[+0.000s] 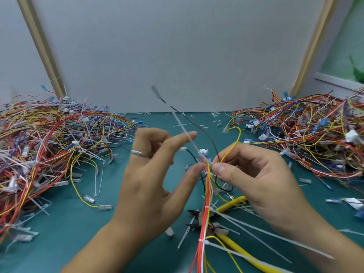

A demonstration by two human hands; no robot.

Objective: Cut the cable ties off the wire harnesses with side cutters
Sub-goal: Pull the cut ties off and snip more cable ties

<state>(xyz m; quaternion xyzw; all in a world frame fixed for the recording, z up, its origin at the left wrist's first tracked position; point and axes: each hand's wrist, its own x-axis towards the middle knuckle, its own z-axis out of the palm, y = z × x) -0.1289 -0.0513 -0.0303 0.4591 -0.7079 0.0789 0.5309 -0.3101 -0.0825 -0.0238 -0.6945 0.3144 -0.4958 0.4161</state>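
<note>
A wire harness [203,223] of red, orange, yellow and white wires hangs in front of me, with a white connector [203,151] at its top. My right hand [262,180] pinches it near the top between thumb and forefinger. My left hand [153,174], wearing a ring, has its fingers spread; its thumb tip touches the bundle. A long white cable tie tail [185,131] slants up from the bundle across my left forefinger. Two more cable ties [205,208] bind the harness lower down. The side cutters [232,205], yellow-handled with black jaws, lie on the table under the harness.
A big heap of tied harnesses [59,140] fills the table's left side and another heap [315,138] the right. Cut tie pieces [204,127] litter the green mat [78,233]. A grey panel [177,56] stands behind the table.
</note>
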